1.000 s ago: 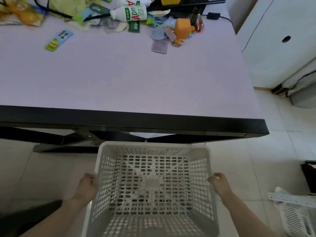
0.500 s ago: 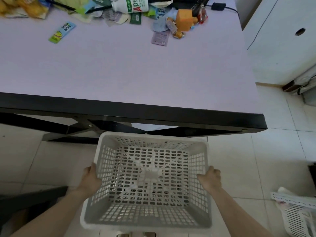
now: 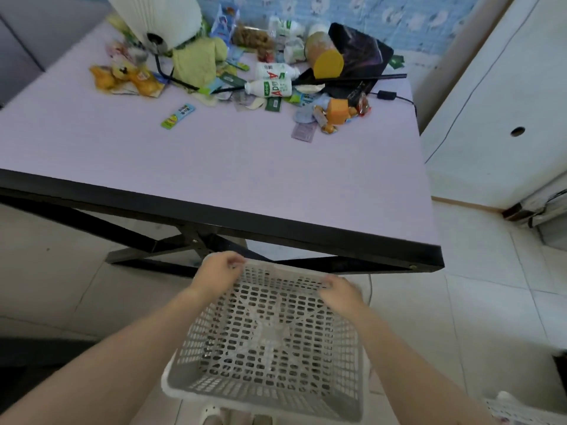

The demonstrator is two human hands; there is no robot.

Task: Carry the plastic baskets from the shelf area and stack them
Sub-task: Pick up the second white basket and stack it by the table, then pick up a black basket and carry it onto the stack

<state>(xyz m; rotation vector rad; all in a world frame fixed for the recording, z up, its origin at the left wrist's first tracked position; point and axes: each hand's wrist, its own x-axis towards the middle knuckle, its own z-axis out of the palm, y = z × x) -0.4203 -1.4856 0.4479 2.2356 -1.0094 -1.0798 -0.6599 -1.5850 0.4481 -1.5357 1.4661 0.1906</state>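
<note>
A white plastic basket [image 3: 267, 338] with perforated walls and bottom sits low in front of me, just below the near edge of the table. My left hand [image 3: 219, 273] grips its far rim at the left corner. My right hand [image 3: 340, 294] is closed on the far rim toward the right corner. Both forearms reach over the basket's sides. A second white basket [image 3: 521, 412] shows partly at the bottom right corner, on the floor.
A lilac table [image 3: 214, 167] with a black edge and black cross-braced legs stands ahead. Bottles, snack packets, a green cloth and a fan clutter its far half. A white cabinet [image 3: 503, 102] stands at the right. The floor is pale tile.
Both hands slid from the basket's side walls forward to its far rim. The view tilted up, showing more of the table, and the basket now sits lower and more to the right.
</note>
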